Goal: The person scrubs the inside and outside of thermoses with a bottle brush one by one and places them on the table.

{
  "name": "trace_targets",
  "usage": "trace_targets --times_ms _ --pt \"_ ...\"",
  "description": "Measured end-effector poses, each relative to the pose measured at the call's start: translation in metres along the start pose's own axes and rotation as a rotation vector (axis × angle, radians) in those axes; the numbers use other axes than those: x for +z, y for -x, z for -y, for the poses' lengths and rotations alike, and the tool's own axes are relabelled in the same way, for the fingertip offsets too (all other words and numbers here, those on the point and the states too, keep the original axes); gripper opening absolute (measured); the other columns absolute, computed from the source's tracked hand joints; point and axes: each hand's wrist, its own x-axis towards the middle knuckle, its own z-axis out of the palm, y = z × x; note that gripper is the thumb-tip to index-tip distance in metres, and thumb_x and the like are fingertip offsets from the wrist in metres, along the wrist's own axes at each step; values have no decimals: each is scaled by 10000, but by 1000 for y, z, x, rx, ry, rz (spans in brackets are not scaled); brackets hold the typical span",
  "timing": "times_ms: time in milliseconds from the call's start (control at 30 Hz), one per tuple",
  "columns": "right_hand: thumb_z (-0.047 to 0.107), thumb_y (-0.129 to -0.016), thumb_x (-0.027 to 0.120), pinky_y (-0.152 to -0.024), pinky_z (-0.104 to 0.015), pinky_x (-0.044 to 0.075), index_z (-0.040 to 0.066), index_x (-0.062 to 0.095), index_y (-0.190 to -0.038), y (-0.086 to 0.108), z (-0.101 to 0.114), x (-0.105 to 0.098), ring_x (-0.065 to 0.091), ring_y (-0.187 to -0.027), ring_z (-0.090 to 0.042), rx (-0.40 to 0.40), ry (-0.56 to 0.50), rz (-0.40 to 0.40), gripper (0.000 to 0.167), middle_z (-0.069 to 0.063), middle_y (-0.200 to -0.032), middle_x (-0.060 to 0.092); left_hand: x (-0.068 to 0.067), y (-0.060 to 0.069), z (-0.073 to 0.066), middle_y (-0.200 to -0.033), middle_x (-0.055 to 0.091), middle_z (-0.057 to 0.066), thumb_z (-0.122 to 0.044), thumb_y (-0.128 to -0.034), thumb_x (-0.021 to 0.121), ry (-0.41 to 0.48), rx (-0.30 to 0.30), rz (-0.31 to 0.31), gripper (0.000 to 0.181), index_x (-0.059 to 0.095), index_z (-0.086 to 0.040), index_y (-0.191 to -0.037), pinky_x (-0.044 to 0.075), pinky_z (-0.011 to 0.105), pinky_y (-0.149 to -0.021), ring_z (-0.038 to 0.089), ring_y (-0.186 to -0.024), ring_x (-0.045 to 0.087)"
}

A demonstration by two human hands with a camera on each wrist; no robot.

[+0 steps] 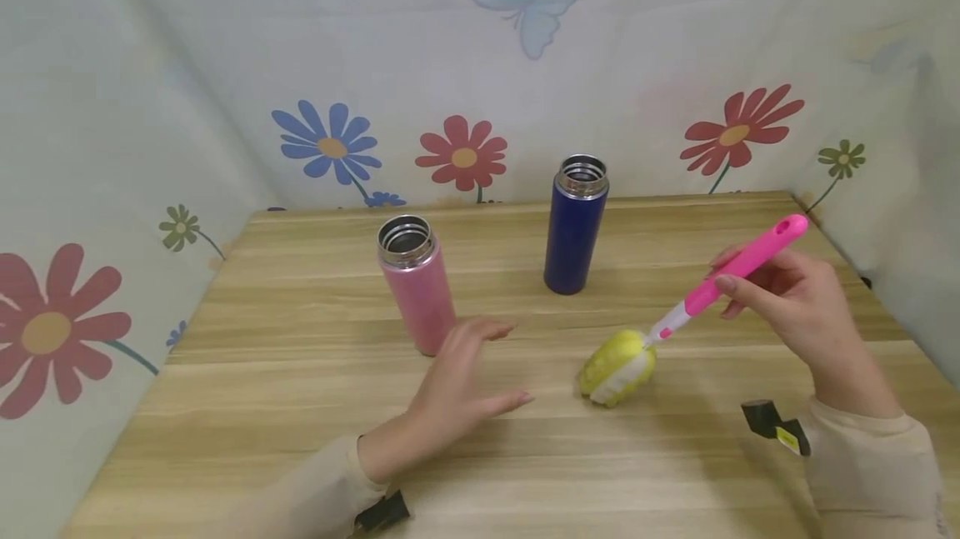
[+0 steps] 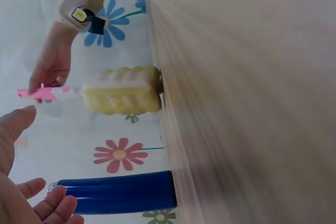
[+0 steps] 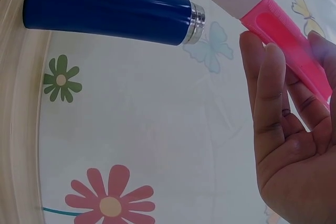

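A sponge bottle brush with a pink handle [image 1: 750, 260] slants down to the left in the head view. My right hand [image 1: 806, 306] holds it by that handle, between thumb and fingers. Its yellow and white sponge head [image 1: 618, 368] is low over the tabletop; whether it touches the wood I cannot tell. My left hand [image 1: 457, 393] has its fingers and thumb spread apart with nothing between them, just in front of a pink bottle [image 1: 420, 297]. That bottle stands upright without a lid; the hand overlaps its base in the head view, and contact cannot be told.
A dark blue bottle [image 1: 575, 227], also lidless and upright, stands farther back, between the pink bottle and the brush handle. The wooden table [image 1: 247, 431] ends at a pale cloth backdrop [image 1: 637, 64] printed with flowers and a butterfly, which also runs along both sides.
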Motion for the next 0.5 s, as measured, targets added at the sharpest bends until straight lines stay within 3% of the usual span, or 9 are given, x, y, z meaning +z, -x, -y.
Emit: trace_targets --times_ms 133,200,367,500 --pt "-177 -832 588 -573 -140 529 17 657 -1035 1 1 -1 645 -596 -65 8 1 -3 290 67 -925 701 -11 10 5 -1187 611 82 -270 -607 900 -64 59 -109 721 569 -31 -1201 482 386 -989 227 -1123 566" --pt "-175 -833 589 -572 -137 527 22 657 -1036 2 1 -2 642 -593 -60 9 26 -7 291 77 -923 699 -16 13 7 -1159 616 80 -247 -608 901 -73 43 -168 694 573 -25 -1178 509 382 -947 224 -1078 588" --pt "-173 -829 598 -567 -136 523 21 661 -1034 3 1 -4 635 -583 -61 17 62 -30 289 78 -919 699 -25 18 16 -1122 595 91 -202 -638 887 -88 -71 -287 655 544 -34 -1171 528 356 -815 223 -962 592" --pt "-172 -829 599 -572 -138 523 -2 656 -1039 2 1 -2 634 -581 -72 26 39 -33 275 59 -916 698 -32 21 29 -1125 577 135 -124 -636 877 -84 -66 -382 664 527 -7 -1187 484 267 -749 232 -940 557"
